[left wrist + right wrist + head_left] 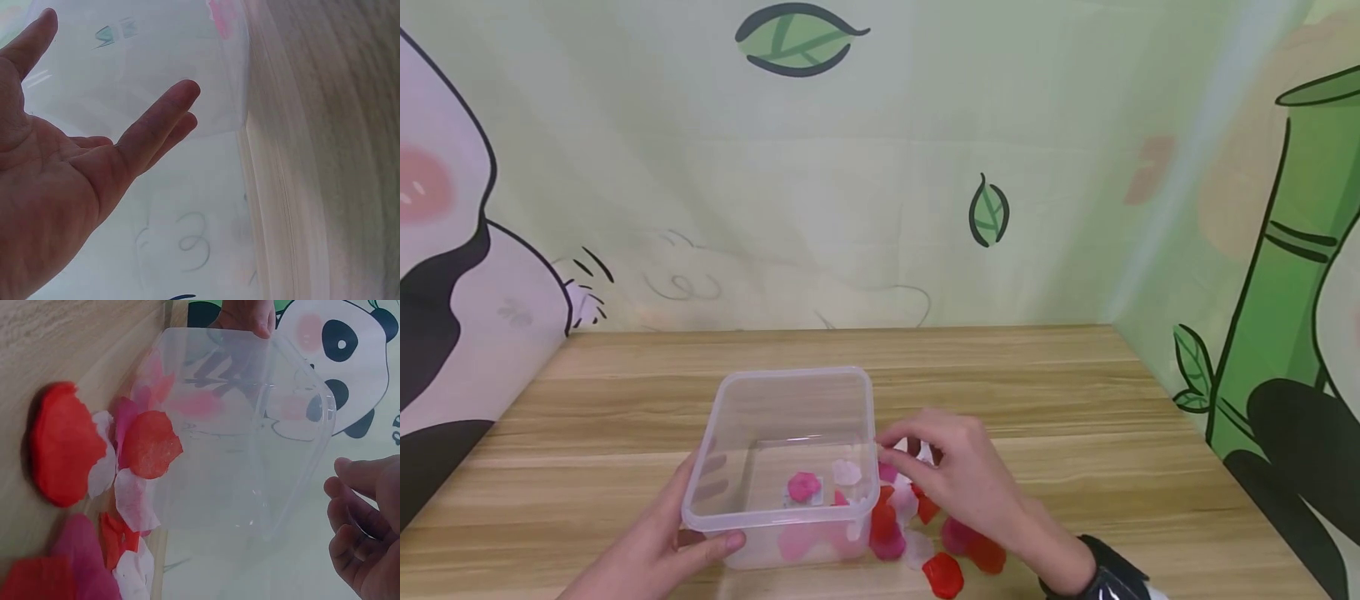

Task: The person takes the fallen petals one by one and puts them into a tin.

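Observation:
A clear plastic box (pixel 778 521) stands at the near middle of the table, its open top facing up. At its left side, my left hand (pixel 658 533) touches the wall with its fingers, and its thumb lies at the front. The left wrist view shows those fingers (pixel 156 128) straight and spread. Beside the right rim is my right hand (pixel 951 467), fingers loosely bent and nothing visible between them. A pink petal (pixel 803 487) and a white petal (pixel 847 472) lie inside the box. Red, pink and white petals (pixel 943 575) are scattered under and near the right hand.
The wooden table (pixel 1000 367) reaches back to a hanging cloth (pixel 880 208) printed with leaves, pandas and bamboo. In the right wrist view, a red petal (pixel 65 447) lies in front of the box. A dark band (pixel 1097 567) circles the right wrist.

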